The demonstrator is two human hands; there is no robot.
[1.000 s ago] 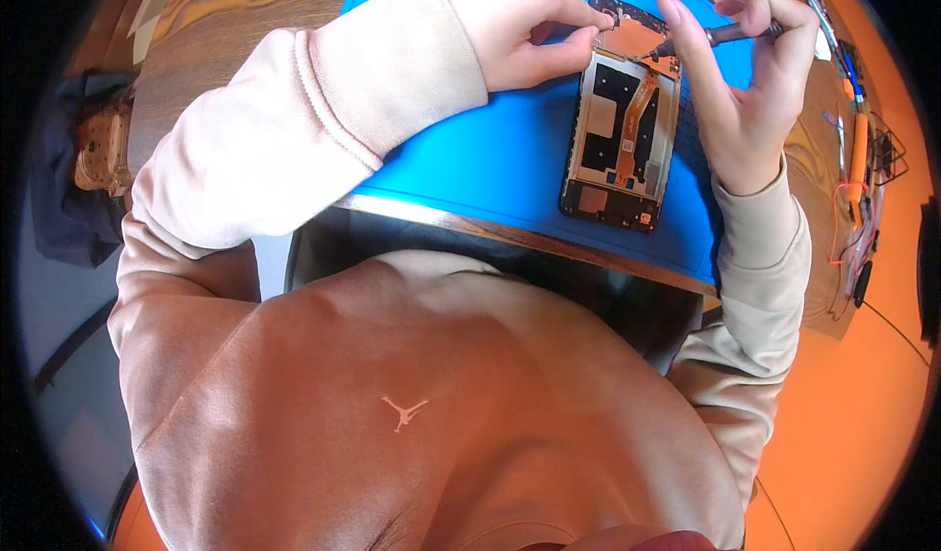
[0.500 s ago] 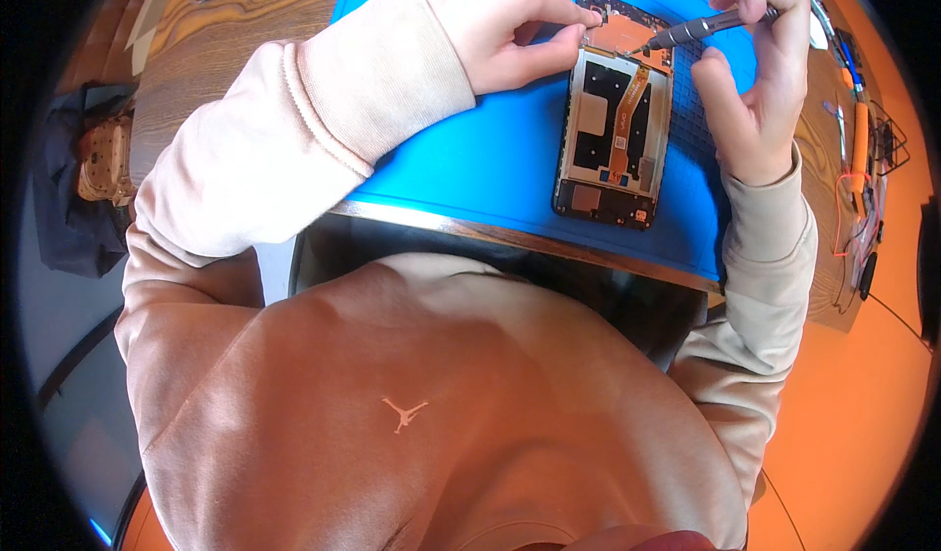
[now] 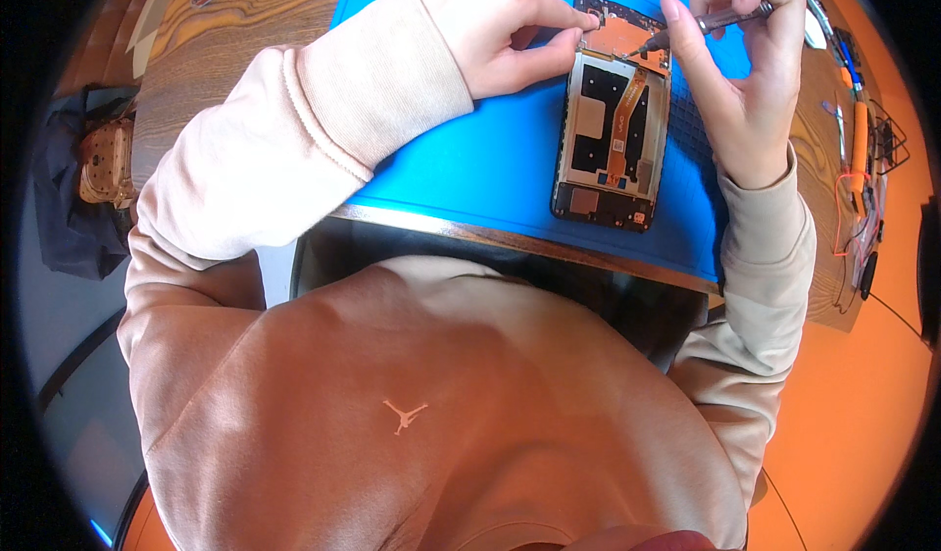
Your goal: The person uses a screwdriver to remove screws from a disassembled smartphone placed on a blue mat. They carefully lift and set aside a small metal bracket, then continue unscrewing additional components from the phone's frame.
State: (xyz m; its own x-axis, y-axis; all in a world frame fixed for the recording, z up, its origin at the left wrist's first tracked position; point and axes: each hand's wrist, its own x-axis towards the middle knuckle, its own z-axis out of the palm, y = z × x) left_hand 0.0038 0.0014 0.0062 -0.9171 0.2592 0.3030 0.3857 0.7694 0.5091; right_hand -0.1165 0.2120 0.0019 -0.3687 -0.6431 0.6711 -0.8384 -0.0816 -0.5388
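Gripping dark screwdriver (image 3: 723, 20): right hand (image 3: 750, 90) | left hand (image 3: 495, 29): fingertips at upper-left edge of opened phone (image 3: 590, 120), pinch unclear

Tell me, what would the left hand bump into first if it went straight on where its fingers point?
The opened phone. The left hand points right at its upper left edge and looks very close, maybe touching; depth is hard to judge from this one view.

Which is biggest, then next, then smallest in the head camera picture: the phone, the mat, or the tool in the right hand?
1. Mat: largest, even partly covered.
2. Phone: much smaller.
3. Tool: smallest, long but thin and partly hidden.
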